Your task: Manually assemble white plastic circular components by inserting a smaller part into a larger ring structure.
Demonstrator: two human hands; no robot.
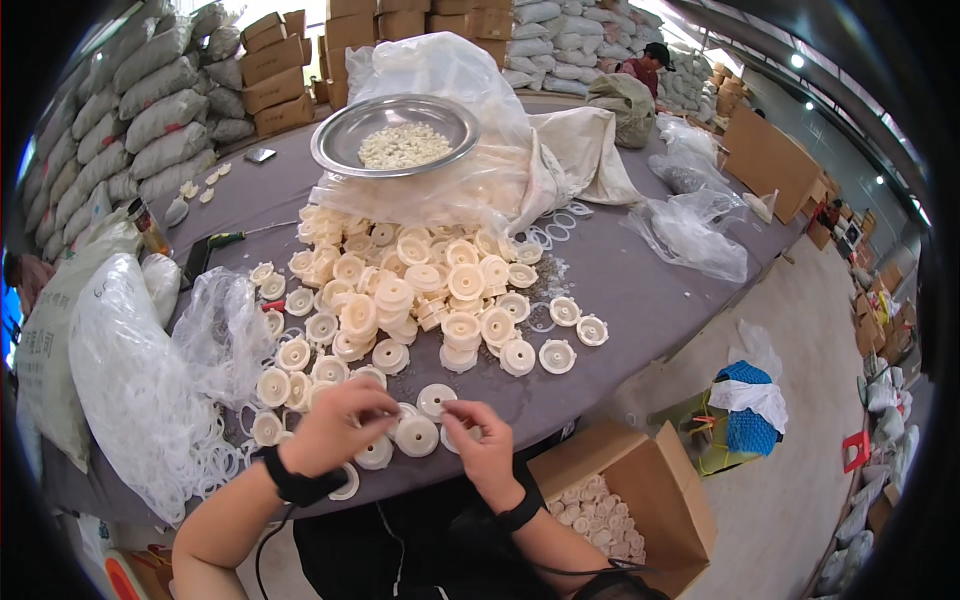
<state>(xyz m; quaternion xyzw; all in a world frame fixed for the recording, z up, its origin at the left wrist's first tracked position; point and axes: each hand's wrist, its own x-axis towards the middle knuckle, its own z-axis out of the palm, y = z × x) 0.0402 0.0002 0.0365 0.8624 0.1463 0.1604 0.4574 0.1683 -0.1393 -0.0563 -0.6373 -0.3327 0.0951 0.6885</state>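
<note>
My left hand (345, 420) is over the near edge of the table, fingers bent together in a pinch; anything between them is too small to make out. My right hand (482, 440) is closed too, its fingertips at the rim of a round white plastic cap (436, 400), and what it pinches is hidden. Between my hands another white cap (416, 436) lies flat, with a cap (374, 454) beside it below my left hand. Just beyond them spreads a big heap of cream plastic caps (400, 285), some stacked.
A steel bowl (345, 130) of small pale pieces stands behind the heap. At left lies a clear bag (130, 350) of white rings. An open carton (685, 490) holding caps stands on the floor at right. Clear plastic bags (700, 235) lie at the far right. Another person (640, 70) is in the background.
</note>
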